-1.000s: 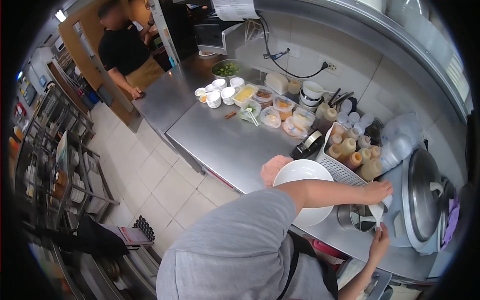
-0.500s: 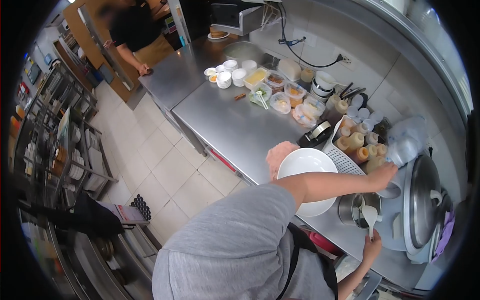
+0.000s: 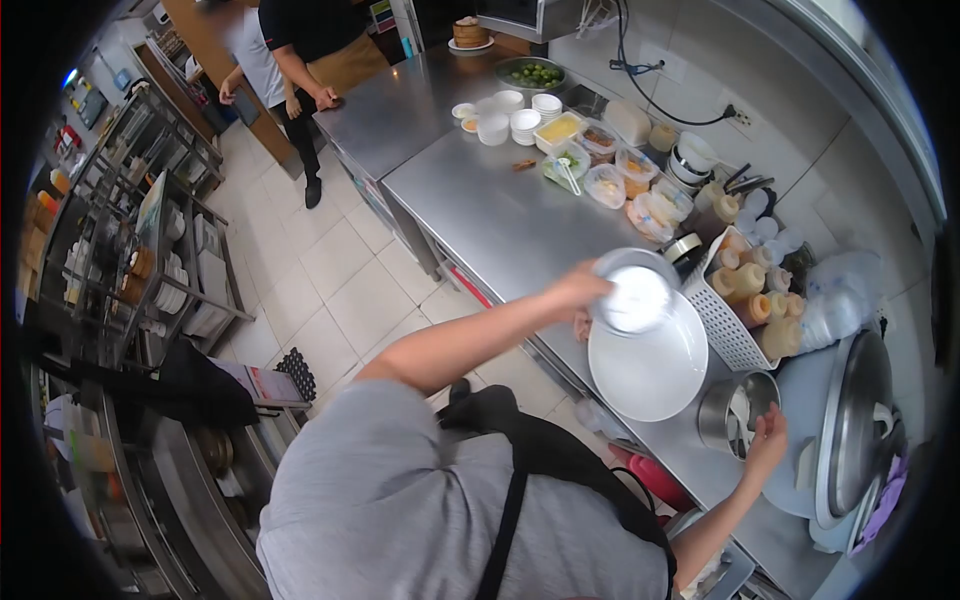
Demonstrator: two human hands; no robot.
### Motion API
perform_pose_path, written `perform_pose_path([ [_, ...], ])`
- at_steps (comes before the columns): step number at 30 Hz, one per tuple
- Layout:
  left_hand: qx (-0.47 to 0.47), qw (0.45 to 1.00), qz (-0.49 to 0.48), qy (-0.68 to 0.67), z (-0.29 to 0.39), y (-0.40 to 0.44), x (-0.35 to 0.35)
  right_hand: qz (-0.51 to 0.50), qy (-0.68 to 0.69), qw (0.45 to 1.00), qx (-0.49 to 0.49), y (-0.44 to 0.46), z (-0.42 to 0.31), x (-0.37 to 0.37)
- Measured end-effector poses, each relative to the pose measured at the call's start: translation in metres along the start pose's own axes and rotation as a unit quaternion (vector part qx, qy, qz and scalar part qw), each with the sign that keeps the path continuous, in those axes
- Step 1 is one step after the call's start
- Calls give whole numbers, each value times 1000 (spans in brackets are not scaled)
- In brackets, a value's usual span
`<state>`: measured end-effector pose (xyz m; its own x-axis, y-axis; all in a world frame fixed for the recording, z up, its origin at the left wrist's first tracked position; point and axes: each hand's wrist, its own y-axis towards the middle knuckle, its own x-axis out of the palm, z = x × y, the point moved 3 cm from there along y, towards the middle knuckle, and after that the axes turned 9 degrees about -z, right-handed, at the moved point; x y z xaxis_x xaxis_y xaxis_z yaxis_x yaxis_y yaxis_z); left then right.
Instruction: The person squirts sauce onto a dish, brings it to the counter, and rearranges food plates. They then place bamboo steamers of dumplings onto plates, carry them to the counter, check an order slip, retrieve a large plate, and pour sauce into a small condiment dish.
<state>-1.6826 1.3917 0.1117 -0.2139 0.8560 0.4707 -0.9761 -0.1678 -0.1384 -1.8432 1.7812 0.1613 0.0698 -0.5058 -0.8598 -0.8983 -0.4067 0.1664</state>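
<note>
My left hand [image 3: 580,290] grips the side of a round, metallic-looking cup [image 3: 638,297], blurred by motion, with white showing inside. It is tilted over the upper part of a large white bowl [image 3: 650,375] on the steel counter. At the lower right, my right hand [image 3: 768,436] is by the rim of a steel pot [image 3: 713,412]. Its fingers look loosely bent and apart, with nothing visible in them. A white ladle [image 3: 740,408] leans inside the pot, close to that hand.
A white basket [image 3: 715,310] of squeeze bottles stands behind the bowl. A large lidded pot [image 3: 862,420] is at right. Food tubs [image 3: 605,185], stacked white cups [image 3: 525,125] and a bowl of green fruit [image 3: 530,75] line the back. Two people [image 3: 320,40] stand beyond the counter.
My left hand has swung left from beside the bottles, bringing the cup over the white bowl. My right hand has risen to the pot rim and let go of the ladle. A second person has appeared.
</note>
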Motion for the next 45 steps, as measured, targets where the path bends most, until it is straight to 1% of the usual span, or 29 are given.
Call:
perform_pose_path([
  [1, -11, 997, 71, 22, 15, -36, -31, 2, -2, 1000, 0, 5, -15, 11],
  [2, -12, 993, 112, -18, 24, -68, -67, 2, 70, 997, -29, 11, -32, 27],
  [3, -25, 979, 201, -9, 30, -101, -101, 2, 141, 988, -57, 18, -53, 40],
  [5, 2, 954, 299, 9, 42, -170, -160, -41, 130, 986, -95, 23, -149, 72],
  [6, 35, 946, 323, 3, 39, -203, -196, -90, 154, 980, -85, 30, -187, 101],
  [8, 54, 925, 375, -2, 39, -268, -255, -91, 172, 961, -199, 46, -270, 173],
  [10, 69, 895, 441, -10, 43, -325, -295, -84, 124, 941, -304, 55, -362, 237],
  [11, 89, 878, 470, -14, 44, -349, -315, -123, 100, 924, -349, 64, -397, 276],
  [12, 88, 867, 489, -25, 49, -367, -329, -186, -16, 912, -366, 70, -437, 301],
  [14, 83, 858, 506, -33, 57, -393, -357, -168, -71, 889, -419, 92, -488, 365],
  [17, 106, 844, 524, -35, 67, -410, -408, -101, -148, 882, -435, 152, -536, 445],
  [19, 92, 811, 578, -6, 76, -417, -435, -34, -200, 887, -416, 192, -559, 478],
  [20, 93, 788, 609, -3, 81, -423, -444, 34, -187, 883, -430, 204, -569, 486],
  [21, 94, 763, 640, -1, 84, -432, -452, 37, -187, 881, -433, 219, -574, 496],
  [23, 42, 752, 658, 10, 79, -471, -477, -108, -239, 890, -374, 233, -580, 512],
  [24, 71, 734, 676, 16, 73, -497, -492, -33, -211, 886, -411, 235, -580, 511],
  [25, 98, 715, 692, 24, 65, -521, -503, -64, -169, 894, -409, 234, -578, 503],
  [27, 82, 641, 762, -39, 72, -553, -494, -135, -116, 909, -376, 236, -583, 476],
  [29, 48, 612, 787, -66, 70, -581, -498, -175, -76, 922, -336, 239, -577, 471],
  [31, 69, 616, 782, -63, 65, -592, -508, -166, -52, 929, -326, 237, -580, 464],
  [33, 71, 646, 758, -62, 58, -596, -533, -113, 32, 942, -315, 230, -605, 450],
  [34, 94, 620, 773, -95, 69, -576, -539, -117, 75, 927, -348, 225, -624, 457],
  [35, 92, 624, 770, -97, 69, -570, -559, -120, 117, 910, -378, 217, -648, 467],
  [37, -34, 609, 788, -80, 63, -562, -613, -157, 139, 867, -451, 201, -693, 519],
  [38, -39, 646, 761, -45, 59, -557, -646, -172, 99, 862, -466, 193, -714, 546],
  [39, -57, 632, 772, -45, 65, -543, -669, -184, 57, 855, -482, 190, -734, 573],
  [42, -90, 671, 735, -27, 79, -507, -743, -148, -14, 870, -469, 198, -759, 648],
  [44, -103, 695, 712, -17, 86, -490, -784, -195, -144, 873, -422, 211, -763, 678],
  [45, -125, 699, 704, -3, 93, -475, -797, -208, -148, 866, -431, 214, -768, 676],
])
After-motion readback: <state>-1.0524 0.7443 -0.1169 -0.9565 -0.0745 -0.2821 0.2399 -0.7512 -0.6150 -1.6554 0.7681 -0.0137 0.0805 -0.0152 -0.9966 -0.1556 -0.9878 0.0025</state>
